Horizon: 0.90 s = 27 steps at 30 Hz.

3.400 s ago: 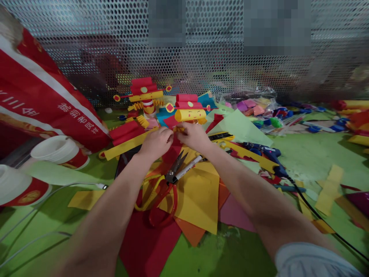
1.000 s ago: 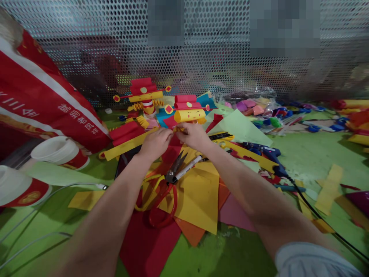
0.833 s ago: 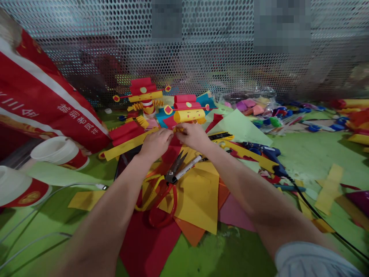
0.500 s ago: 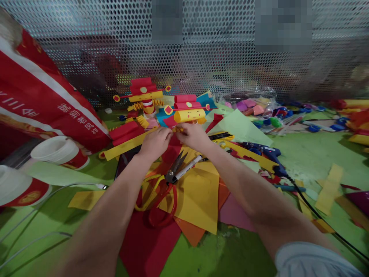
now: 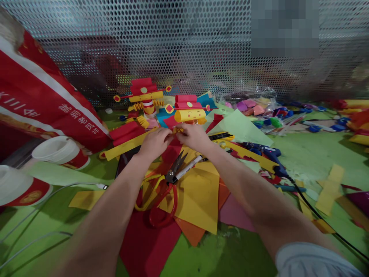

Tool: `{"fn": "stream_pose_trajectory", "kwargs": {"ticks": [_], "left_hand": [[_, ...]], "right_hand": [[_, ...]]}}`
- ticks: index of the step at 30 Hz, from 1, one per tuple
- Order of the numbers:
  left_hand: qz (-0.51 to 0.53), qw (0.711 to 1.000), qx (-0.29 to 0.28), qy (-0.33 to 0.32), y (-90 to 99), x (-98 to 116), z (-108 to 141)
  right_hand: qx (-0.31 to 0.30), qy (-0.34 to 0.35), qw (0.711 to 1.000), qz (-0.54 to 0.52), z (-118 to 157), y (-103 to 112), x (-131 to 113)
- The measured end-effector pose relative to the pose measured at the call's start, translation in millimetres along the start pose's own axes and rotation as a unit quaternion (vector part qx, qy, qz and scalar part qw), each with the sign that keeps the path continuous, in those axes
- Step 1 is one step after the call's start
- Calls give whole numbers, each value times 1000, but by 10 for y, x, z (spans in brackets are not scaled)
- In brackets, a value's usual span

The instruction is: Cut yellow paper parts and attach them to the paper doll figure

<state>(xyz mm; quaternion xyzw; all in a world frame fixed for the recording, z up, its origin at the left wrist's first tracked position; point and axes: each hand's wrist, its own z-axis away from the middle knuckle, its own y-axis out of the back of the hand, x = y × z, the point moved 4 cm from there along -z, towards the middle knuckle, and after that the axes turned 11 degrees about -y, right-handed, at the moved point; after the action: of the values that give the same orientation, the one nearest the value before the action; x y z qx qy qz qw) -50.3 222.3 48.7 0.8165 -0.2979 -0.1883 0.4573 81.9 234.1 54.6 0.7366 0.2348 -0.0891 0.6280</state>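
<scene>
My left hand (image 5: pixel 155 143) and my right hand (image 5: pixel 195 137) meet over the paper pile with fingers pinched. Between the fingertips shows a small yellow folded paper strip (image 5: pixel 179 130), partly hidden by the fingers. Just behind stands a paper figure (image 5: pixel 190 114) with a red hat and a drawn face. A second paper figure (image 5: pixel 146 96) with a similar hat and pleated yellow arms stands further back to the left. Below my hands lie open scissors (image 5: pixel 171 176) with red and yellow handles and a white marker (image 5: pixel 188 168) on yellow paper (image 5: pixel 198 196).
Paper cups (image 5: pixel 62 152) and a large red bag (image 5: pixel 57 92) stand on the left. A blue glue gun (image 5: pixel 266 152) with a black cord lies at right, near a box cutter (image 5: pixel 221 137). Bagged clay (image 5: pixel 256 105) sits against the perforated metal panel (image 5: pixel 201 50).
Both hands stay almost in place, pinched at the yellow paper strip. The view has shifted very slightly; nothing else has visibly moved.
</scene>
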Motion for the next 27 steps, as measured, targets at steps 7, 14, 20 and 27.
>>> {"fn": "stream_pose_trajectory", "kwargs": {"ticks": [7,14,20,27], "left_hand": [[-11,1000,-11,-6,-24,1,5],[-33,999,-30,-21,-28,33,-3],[-38,997,-60,-37,-37,53,-1],[-55,996,-64,-32,-34,55,-1]], "right_hand": [[7,1,1000,-2,5,-8,8],[11,6,1000,8,19,5,-10],[4,1,1000,-1,12,-2,-4],[6,-1,1000,-6,1,7,-2]]}}
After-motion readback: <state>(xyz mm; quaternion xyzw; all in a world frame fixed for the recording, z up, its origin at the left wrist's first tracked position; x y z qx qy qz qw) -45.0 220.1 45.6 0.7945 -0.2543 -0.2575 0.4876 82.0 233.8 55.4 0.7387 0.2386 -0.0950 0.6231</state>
